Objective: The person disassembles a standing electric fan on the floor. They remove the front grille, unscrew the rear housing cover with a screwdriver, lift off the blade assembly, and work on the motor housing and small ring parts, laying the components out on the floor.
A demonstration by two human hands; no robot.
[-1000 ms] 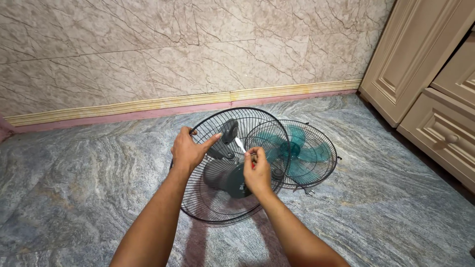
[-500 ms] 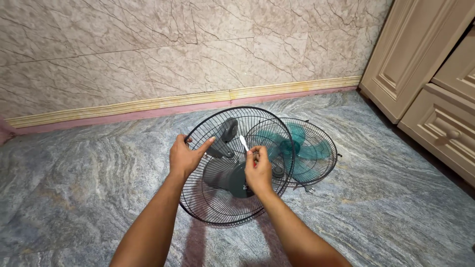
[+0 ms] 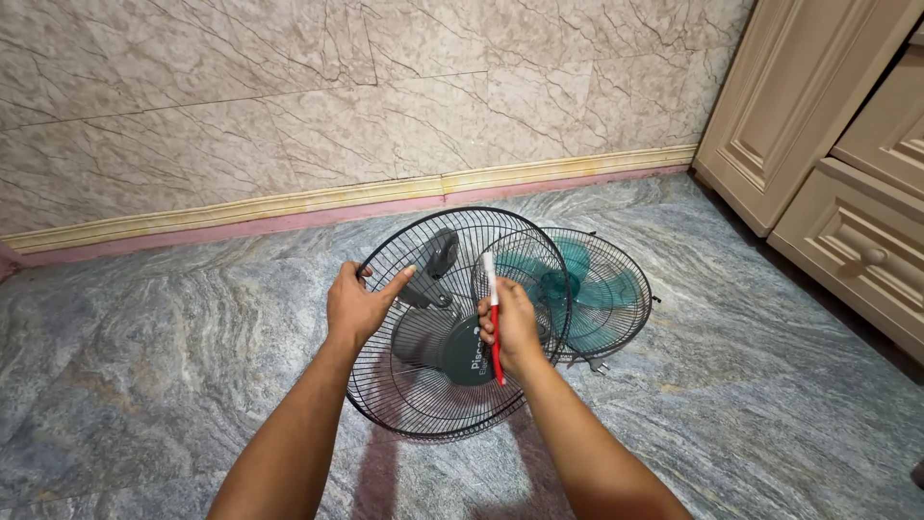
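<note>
Grille [image 3: 423,385], black wire, was propped tilted on the floor [image 3: 144,366], leaned against the fan [image 3: 587,289] behind it. Left hand [image 3: 358,306] was closed over its upper rim, so the grille was kept steady. Right hand [image 3: 510,323] was curled round a brush [image 3: 494,308], red-handled, bristles upward, held at the wires. Cabinet [image 3: 828,144] stood well apart.
</note>
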